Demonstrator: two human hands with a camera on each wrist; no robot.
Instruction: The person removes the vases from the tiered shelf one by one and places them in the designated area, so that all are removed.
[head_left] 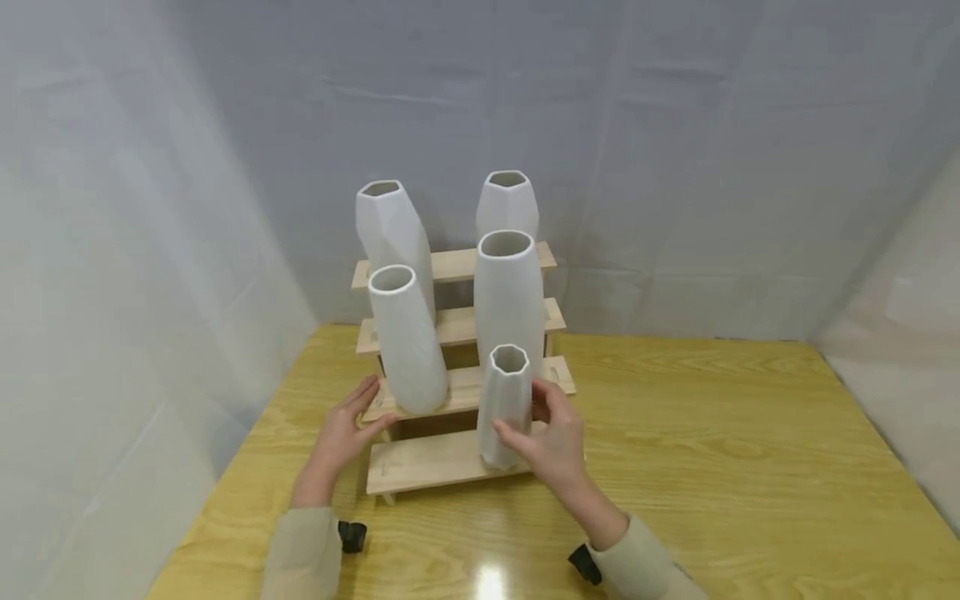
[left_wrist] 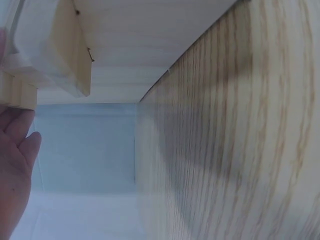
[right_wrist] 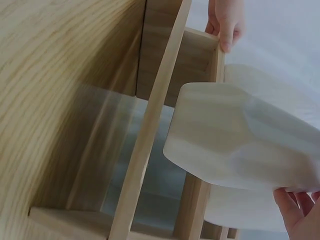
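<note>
A pale wooden stepped stand (head_left: 420,462) bears several white vases. My right hand (head_left: 553,437) pinches a small fluted white vase (head_left: 504,408) between thumb and fingers, over the right part of the lowest step. In the right wrist view a narrow gap shows between the base of this vase (right_wrist: 220,135) and the lowest board (right_wrist: 150,125). With thumb and fingers spread round it, my left hand (head_left: 341,437) grips the left end of the second step. A slim white vase (head_left: 408,346) stands beside that hand. Behind the fluted vase rises a wider round-mouthed vase (head_left: 508,292).
Two faceted white vases stand higher up, one at left (head_left: 390,221) and one at right (head_left: 507,208). The stand is on a yellow wood-grain table (head_left: 712,467). White cloth (head_left: 675,167) hangs behind and along both sides.
</note>
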